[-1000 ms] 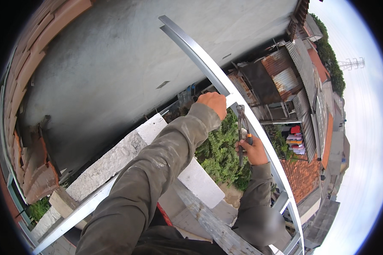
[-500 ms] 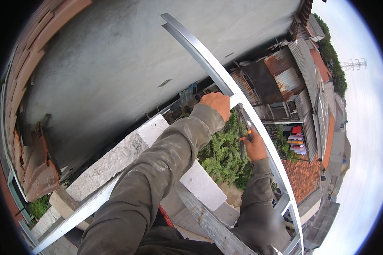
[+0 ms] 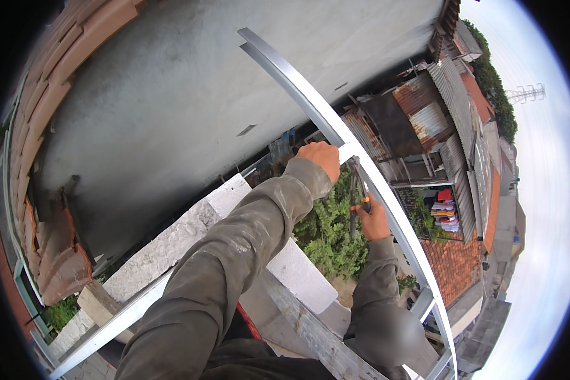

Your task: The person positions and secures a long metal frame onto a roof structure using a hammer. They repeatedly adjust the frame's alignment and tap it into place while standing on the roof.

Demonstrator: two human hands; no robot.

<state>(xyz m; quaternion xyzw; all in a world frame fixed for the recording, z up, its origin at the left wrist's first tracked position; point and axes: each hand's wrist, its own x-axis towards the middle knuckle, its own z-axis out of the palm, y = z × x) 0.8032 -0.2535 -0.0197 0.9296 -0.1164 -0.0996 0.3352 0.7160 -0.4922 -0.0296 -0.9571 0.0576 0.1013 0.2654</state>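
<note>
My left hand (image 3: 320,158) is closed round a short silver metal crosspiece (image 3: 346,152), where it meets a long, pale metal channel (image 3: 392,206). Just below that joint, my right hand (image 3: 375,220) grips a pliers-like hand tool (image 3: 360,197) with orange and black handles. The tool's head points up to the underside of the joint and seems to touch it; its jaws are too small to make out. Part of its handles is hidden in my right palm.
Below me are a rough white block wall (image 3: 171,250), a worn plank (image 3: 310,323) and another metal bar (image 3: 117,320). A grey plastered wall (image 3: 171,107) rises at the left. Green shrubs (image 3: 332,231) grow far down, beside rusty sheet roofing (image 3: 418,104).
My right hand and the tool have shifted slightly left. The channel and my left hand sit a little lower in view; both grips are kept.
</note>
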